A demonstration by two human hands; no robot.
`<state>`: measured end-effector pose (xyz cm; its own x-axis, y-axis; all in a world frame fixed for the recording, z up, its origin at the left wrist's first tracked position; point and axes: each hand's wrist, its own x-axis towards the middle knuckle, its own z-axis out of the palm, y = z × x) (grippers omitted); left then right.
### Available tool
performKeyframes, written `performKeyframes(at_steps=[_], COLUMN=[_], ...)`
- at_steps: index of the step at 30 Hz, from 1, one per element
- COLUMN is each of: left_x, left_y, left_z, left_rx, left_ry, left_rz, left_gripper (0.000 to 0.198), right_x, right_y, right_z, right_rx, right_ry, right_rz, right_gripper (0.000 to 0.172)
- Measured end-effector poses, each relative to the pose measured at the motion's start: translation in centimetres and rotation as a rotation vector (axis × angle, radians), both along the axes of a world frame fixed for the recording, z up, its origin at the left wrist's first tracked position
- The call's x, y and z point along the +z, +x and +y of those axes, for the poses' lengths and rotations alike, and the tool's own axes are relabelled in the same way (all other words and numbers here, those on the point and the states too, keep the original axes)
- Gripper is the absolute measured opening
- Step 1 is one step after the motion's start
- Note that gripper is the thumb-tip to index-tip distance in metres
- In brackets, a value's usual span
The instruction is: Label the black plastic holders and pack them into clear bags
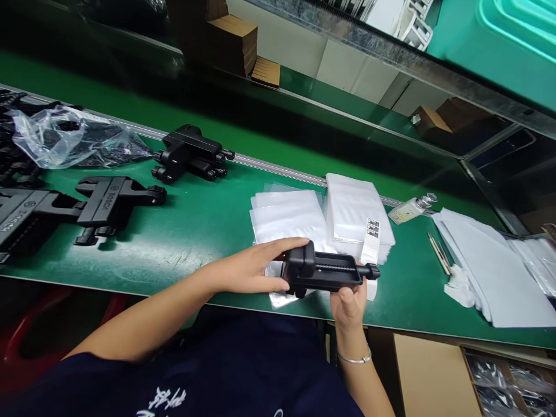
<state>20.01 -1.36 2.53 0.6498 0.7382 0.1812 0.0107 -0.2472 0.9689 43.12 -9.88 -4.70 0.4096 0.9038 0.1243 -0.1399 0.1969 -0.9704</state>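
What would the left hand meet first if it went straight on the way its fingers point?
The black plastic device, which the left hand already grips at one end. What it would meet beyond that is hard to judge from this single view.

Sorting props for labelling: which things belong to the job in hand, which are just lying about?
Likely the job:
black clamp-like part, in left hand and right hand
similar black parts
plastic sleeves
label strip

Probably lying about:
bottle
crumpled white wad
cardboard boxes

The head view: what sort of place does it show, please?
Probably an assembly or packing workstation: it has a long green worktop, stacked translucent plastic bags and several similar black devices.
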Motion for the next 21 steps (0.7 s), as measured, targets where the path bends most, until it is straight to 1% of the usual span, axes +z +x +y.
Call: performKeyframes(at_steps=[2, 5, 6, 8, 10, 11, 14, 17, 19, 21], left_x=[-0.7, -1.9, -2.3, -3.2, -4.1, -4.5, -5.1, -5.3, -5.5, -5.8], left_y=[-0.6, -0.5, -0.3, 0.3, 0.8, 1.0, 1.1, 0.9, 1.0, 1.2], left_z=[-0.2, -0.5, -0.6, -0.8, -1.2, -1.4, -1.7, -1.4, -0.8, -0.1], left_rx=[-0.006, 0.002, 0.013, 0.048, 0.097, 0.117, 0.144, 0.126, 0.095, 0.087], left_ry=[-0.095, -0.379, -0.495, -0.739, -0.946, -1.025, -1.165, -1.229, -1.255, -1.29], left_rz=[-0.04, -0.226, -0.296, -0.389, -0.419, -0.425, -0.461, -0.489, -0.492, -0.467], left_gripper=[0.066, 0.074, 0.079, 0.08, 0.07, 0.065, 0.057, 0.05, 0.044, 0.041], right_x=[0.4, 1.7, 2.2, 3.1, 3.7, 3.8, 3.8, 3.8, 4.1, 4.6], right_y=[0.6, 1.0, 1.0, 0.8, 0.4, 0.2, -0.3, -0.5, -0.8, -1.3], right_z=[-0.2, 0.1, 0.4, 1.0, 1.5, 1.7, 2.0, 1.9, 1.7, 1.3], right_rx=[0.031, 0.179, 0.226, 0.27, 0.257, 0.243, 0.217, 0.2, 0.177, 0.162], right_ry=[0.025, -0.031, -0.056, -0.114, -0.177, -0.204, -0.232, -0.201, -0.156, -0.107], right_rz=[-0.097, -0.073, -0.042, 0.01, 0.038, 0.048, 0.07, 0.036, -0.047, -0.227], right_gripper=[0.069, 0.081, 0.078, 0.063, 0.048, 0.046, 0.048, 0.045, 0.041, 0.036])
